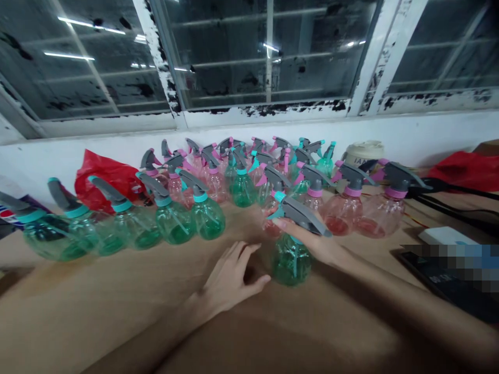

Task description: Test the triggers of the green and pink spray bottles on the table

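Observation:
My right hand (307,236) is wrapped round the neck of a green spray bottle (292,265) with a grey and turquoise trigger head, upright in front of me. Just left of that bottle, my left hand (234,278) is open over the table, thumb and fingers apart, holding nothing. Several green spray bottles (208,218) with turquoise collars form a row to the left. On the right, behind my right hand, stand pink spray bottles (345,213) with pink collars. Further back, more bottles of both colours crowd together, partly hiding one another.
The wooden table (117,311) runs up to a white wall under windows (265,52). A red plastic bag (105,179) lies behind the left row. At right are a white tub (364,150), another red bag (468,169), black cables (460,208), a white box (448,236) and a dark phone-like device (440,278).

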Action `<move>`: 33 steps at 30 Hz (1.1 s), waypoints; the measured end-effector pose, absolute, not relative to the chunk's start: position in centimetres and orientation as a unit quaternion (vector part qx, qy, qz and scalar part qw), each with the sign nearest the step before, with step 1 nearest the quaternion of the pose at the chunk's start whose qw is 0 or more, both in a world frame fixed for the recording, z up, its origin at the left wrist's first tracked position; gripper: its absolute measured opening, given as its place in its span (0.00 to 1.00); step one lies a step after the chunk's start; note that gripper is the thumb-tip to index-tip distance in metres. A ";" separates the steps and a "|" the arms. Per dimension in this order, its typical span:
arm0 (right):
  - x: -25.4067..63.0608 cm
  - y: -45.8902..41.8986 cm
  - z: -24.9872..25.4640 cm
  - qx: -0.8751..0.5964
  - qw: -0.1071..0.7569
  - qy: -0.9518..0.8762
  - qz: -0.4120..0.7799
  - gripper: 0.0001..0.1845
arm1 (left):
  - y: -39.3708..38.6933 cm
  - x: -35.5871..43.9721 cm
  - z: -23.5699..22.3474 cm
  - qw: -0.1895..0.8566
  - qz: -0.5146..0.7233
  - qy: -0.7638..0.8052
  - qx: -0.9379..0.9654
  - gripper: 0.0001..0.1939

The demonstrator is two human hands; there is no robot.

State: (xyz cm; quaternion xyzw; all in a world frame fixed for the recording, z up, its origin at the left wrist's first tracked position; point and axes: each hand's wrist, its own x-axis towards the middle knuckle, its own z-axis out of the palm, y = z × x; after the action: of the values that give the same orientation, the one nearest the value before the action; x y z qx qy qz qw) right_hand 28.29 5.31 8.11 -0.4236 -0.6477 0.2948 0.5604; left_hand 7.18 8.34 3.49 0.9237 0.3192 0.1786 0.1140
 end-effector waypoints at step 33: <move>29.2 5.4 8.1 -0.471 0.517 -0.623 0.351 0.09 | 10.3 5.3 2.3 0.067 0.105 0.309 0.943 0.27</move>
State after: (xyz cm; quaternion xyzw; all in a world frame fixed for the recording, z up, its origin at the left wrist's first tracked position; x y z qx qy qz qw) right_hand 29.19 5.44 8.13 -0.4707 -0.6231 0.3509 0.5167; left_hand 5.32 10.30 2.28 0.9429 0.3089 0.1054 0.0668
